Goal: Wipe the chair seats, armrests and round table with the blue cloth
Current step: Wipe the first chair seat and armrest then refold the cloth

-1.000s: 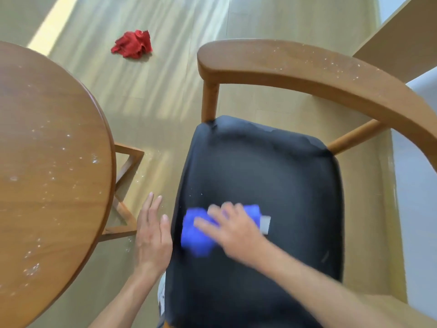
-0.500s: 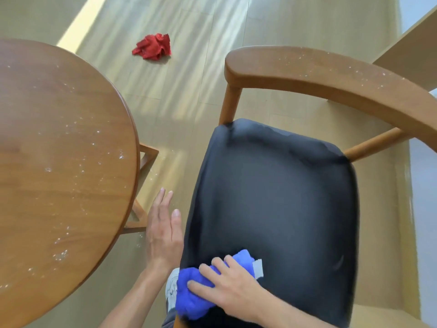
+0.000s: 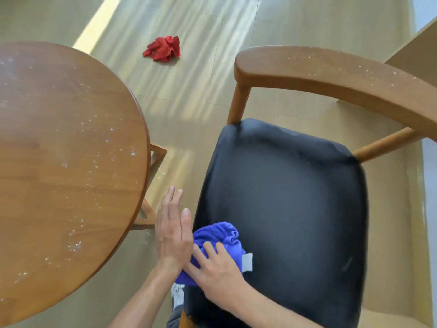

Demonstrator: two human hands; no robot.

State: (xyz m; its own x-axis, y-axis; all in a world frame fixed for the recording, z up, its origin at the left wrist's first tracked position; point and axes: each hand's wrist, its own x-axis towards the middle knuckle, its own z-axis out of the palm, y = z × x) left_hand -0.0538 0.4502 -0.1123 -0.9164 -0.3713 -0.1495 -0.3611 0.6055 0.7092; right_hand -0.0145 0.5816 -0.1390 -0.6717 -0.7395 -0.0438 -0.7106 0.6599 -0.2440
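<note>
The blue cloth (image 3: 220,240) lies bunched at the near left edge of the black chair seat (image 3: 295,197). My right hand (image 3: 220,273) presses flat on the cloth, fingers spread over it. My left hand (image 3: 173,233) is held flat and open just left of the seat's edge, touching the cloth's side. The curved wooden armrest (image 3: 331,76) above the seat carries white specks. The round wooden table (image 3: 66,162) on the left is dotted with white crumbs too.
A crumpled red cloth (image 3: 163,51) lies on the wooden floor beyond the table and chair. Part of the table's wooden base (image 3: 155,159) shows in the gap between table and chair. A pale wall or panel (image 3: 430,209) runs along the right.
My right hand has dragged the blue cloth from mid-seat toward the near left edge, then slightly back up. My left hand has closed in beside the cloth.
</note>
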